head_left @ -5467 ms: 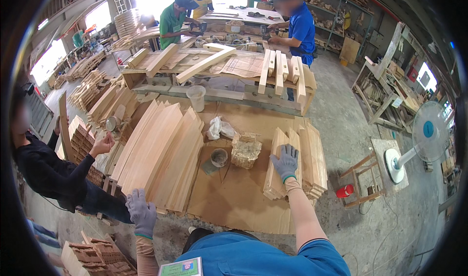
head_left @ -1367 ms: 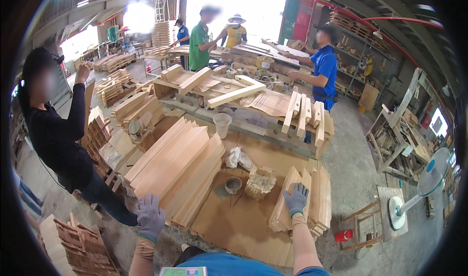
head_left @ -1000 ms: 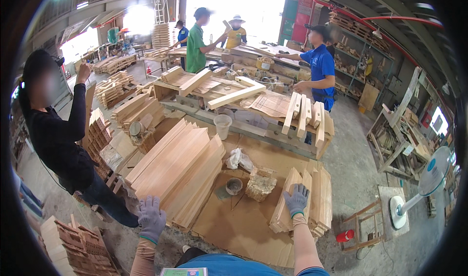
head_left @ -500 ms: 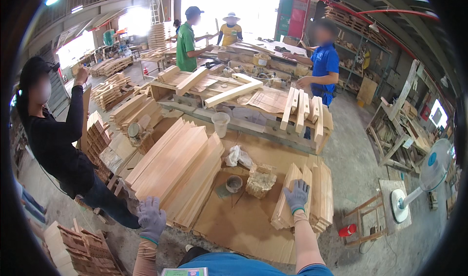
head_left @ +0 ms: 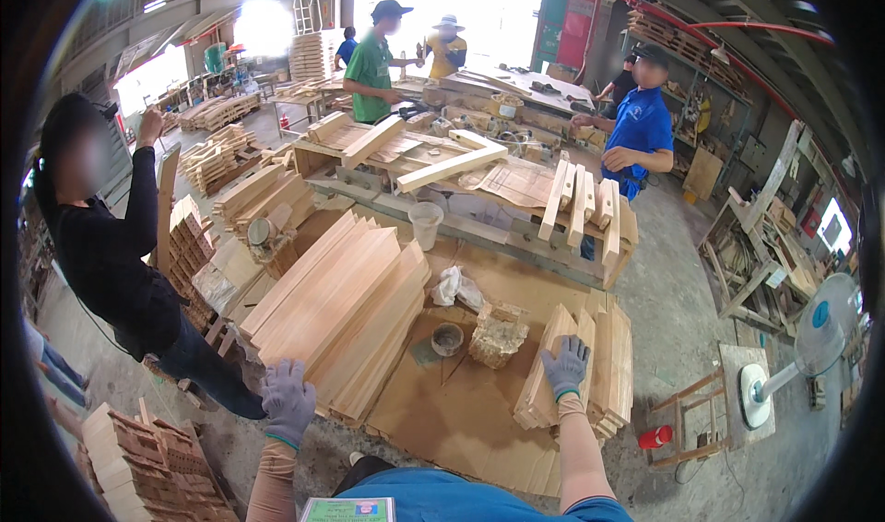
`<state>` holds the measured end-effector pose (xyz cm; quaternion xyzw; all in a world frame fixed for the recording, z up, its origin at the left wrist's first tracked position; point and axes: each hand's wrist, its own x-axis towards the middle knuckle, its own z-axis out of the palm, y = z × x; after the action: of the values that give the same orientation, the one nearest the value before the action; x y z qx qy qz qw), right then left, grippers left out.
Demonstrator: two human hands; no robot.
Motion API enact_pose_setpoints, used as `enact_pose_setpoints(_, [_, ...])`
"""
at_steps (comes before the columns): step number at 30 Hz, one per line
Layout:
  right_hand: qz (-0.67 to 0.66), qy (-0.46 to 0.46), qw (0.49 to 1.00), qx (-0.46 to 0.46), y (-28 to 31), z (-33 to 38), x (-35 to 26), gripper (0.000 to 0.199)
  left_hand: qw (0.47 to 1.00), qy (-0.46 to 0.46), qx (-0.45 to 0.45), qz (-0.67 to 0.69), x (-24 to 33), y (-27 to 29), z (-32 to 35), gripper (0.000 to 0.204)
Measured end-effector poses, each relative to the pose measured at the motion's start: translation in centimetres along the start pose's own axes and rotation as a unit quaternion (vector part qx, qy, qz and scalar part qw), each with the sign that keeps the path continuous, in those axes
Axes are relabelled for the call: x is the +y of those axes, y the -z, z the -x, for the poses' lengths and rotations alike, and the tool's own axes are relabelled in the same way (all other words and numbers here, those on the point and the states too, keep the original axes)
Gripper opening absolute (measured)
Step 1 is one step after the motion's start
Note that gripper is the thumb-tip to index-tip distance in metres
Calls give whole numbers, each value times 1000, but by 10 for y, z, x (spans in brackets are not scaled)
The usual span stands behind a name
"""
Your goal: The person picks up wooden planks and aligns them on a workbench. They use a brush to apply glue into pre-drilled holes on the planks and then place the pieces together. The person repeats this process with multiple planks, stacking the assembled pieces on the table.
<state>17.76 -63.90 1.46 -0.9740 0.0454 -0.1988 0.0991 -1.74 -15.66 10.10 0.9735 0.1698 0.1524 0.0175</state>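
My right hand (head_left: 566, 367), in a grey glove, lies with fingers stretched out on the top of the smaller stack of wooden boards (head_left: 609, 356). My left hand (head_left: 288, 402), gloved alike, is at the near left corner of the larger stack of wooden boards (head_left: 324, 296). Its fingers are extended, with nothing seen in them; whether it touches the boards I cannot tell. Between the stacks, on brown cardboard (head_left: 461, 430), stand a small round tub (head_left: 447, 339), a rough pale block (head_left: 499, 335) and a crumpled white plastic bag (head_left: 456, 289).
Beyond the stacks is a workbench (head_left: 516, 245) with wooden pieces and a translucent bucket (head_left: 425, 224) beside it. A person in black (head_left: 101, 245) stands left; one in blue (head_left: 636, 130) stands behind the bench. At right are a fan (head_left: 820, 324) and a red container (head_left: 655, 437).
The view has shifted slightly. Both my hands stay nearly where they were. Behind the bench, the person in blue has turned and changed arm position, and another person shows behind them.
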Motion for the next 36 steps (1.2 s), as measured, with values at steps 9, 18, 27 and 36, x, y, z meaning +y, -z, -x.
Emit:
enact_pose_setpoints(9, [12,4,999,35,2,1,0,60,999,-24,23,19,1,-4,-4,39])
enact_pose_setpoints(18, [9,8,999,45,6,2,0,56,997,-54,59,1,-6,-13,-3,43])
enact_pose_setpoints(27, [19,1,999,33,4,-1,-1,57,998,-42,36,9,-4,-9,-2,44])
enact_pose_setpoints(36, [22,-19,999,-14,5,-2,-2,64,999,-27,-32,32,6,13,-5,38])
